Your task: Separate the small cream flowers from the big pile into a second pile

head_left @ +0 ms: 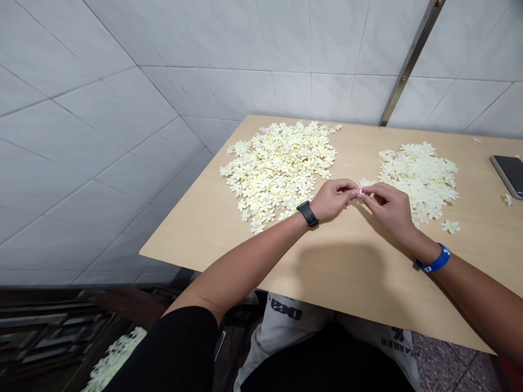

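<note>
My left hand (335, 198), with a black watch on the wrist, and my right hand (390, 207), with a blue wristband, meet above the wooden table (351, 272). Both pinch one small white artificial flower (363, 186) between their fingertips. A large heap of white and pale yellow flowers (281, 166) lies left of my hands. A smaller heap of flowers (423, 174) lies just right of them.
A dark phone (510, 175) lies at the table's right edge, with single stray flowers (450, 226) near it. Tiled walls stand behind and to the left. More flowers (114, 359) sit low on the floor at the left, beside a dark crate.
</note>
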Available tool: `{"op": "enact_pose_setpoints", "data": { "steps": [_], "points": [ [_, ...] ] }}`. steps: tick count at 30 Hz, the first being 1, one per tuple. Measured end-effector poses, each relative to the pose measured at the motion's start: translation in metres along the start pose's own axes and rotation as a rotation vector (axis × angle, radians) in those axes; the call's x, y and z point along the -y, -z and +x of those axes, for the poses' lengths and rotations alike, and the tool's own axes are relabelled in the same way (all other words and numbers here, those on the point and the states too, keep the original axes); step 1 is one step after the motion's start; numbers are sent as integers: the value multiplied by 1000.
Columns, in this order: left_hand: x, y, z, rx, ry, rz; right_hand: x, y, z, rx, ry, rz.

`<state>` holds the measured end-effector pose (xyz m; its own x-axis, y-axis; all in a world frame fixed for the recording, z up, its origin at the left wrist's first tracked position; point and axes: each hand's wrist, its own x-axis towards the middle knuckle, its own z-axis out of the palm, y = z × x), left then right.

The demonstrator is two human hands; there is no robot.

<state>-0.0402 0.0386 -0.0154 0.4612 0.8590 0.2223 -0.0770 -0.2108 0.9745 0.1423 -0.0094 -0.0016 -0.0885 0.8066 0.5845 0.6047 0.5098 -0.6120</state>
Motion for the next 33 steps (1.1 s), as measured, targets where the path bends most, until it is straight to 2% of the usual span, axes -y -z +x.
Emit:
{"op": "enact_pose_setpoints", "data": {
  "steps": [10,16,33],
  "points": [
    [-4,1,-2,-9,62,-46,-3,2,0,-16,-10,98],
    [-7,1,-2,-5,52,-62,-3,2,0,-13,-12,120],
    [-7,1,-3,5,73,-50,-3,2,0,-21,-23,108]
  ]
}}
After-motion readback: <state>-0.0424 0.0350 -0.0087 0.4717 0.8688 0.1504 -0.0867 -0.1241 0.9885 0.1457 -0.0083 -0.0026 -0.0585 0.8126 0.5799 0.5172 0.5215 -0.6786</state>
